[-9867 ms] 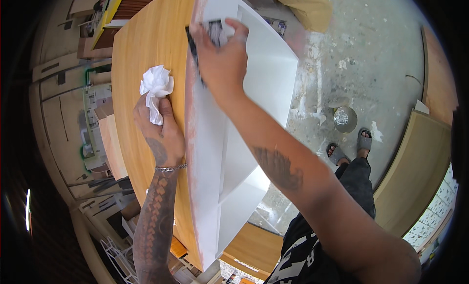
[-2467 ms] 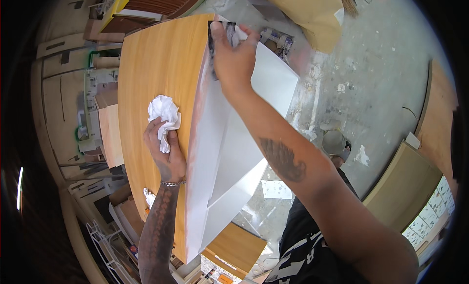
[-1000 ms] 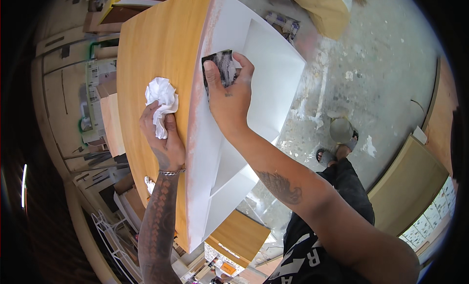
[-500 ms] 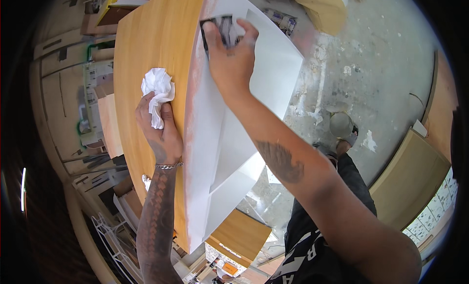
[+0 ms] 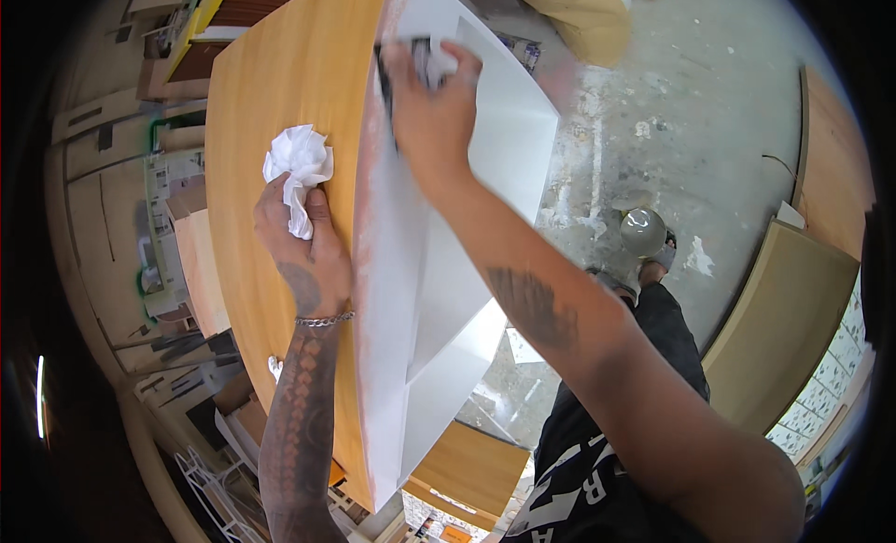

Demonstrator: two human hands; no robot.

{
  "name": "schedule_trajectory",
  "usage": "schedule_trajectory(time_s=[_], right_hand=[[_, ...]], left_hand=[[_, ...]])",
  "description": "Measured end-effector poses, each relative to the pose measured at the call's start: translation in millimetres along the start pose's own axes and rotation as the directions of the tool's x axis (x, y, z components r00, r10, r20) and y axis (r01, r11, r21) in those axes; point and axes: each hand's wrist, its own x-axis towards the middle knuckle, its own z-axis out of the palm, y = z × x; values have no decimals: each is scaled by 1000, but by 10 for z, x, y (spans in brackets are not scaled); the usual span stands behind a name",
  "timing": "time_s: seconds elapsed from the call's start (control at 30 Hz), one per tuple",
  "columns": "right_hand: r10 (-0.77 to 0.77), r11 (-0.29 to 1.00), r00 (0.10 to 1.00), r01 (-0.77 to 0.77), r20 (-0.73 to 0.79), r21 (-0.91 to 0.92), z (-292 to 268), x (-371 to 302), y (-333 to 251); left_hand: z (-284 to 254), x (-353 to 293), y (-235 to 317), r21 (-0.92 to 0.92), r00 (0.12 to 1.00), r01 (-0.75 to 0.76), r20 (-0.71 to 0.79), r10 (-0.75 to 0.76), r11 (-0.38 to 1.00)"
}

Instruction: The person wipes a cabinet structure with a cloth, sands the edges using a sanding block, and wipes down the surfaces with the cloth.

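Note:
My left hand [image 5: 313, 253] rests on the wood-grain top panel [image 5: 327, 76] of a white cabinet, closed around a crumpled white paper wad [image 5: 297, 153]. Most of the paper bulges out past the fingers. Farther away, my right hand [image 5: 439, 123] grips a black, dust-smeared sanding pad [image 5: 420, 56] between thumb and fingers. It lies against the cabinet's long white edge strip [image 5: 373, 225], where pinkish filler shows in patches beside the wood. Blur and the fingers hide part of the pad. The cabinet's open white interior [image 5: 504, 123] is to the right of this edge.
A stained concrete floor [image 5: 691, 104] spreads to the right, with a round clear container [image 5: 643, 232] near my foot. A beige panel [image 5: 784, 328] leans at the right. Wooden boards [image 5: 198, 263] and a white wire rack [image 5: 210, 487] stand at the left. Brown wrapping [image 5: 579, 20] lies at the far side.
The view has shifted slightly, so the cabinet sits a little differently in the picture. My right hand and the pad remain at the far part of the edge; my left hand keeps the paper.

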Motion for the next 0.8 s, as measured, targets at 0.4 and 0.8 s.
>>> schedule_trajectory(time_s=[0.4,0.8], right_hand=[[16,1000,994,-14,-112,13,60,353,-221],[16,997,991,-26,-132,-71,93,135,-162]], left_hand=[[17,44,78,5,1000,-18,21,18,1000],[-14,29,54,89,1000,-23,19,22,996]])
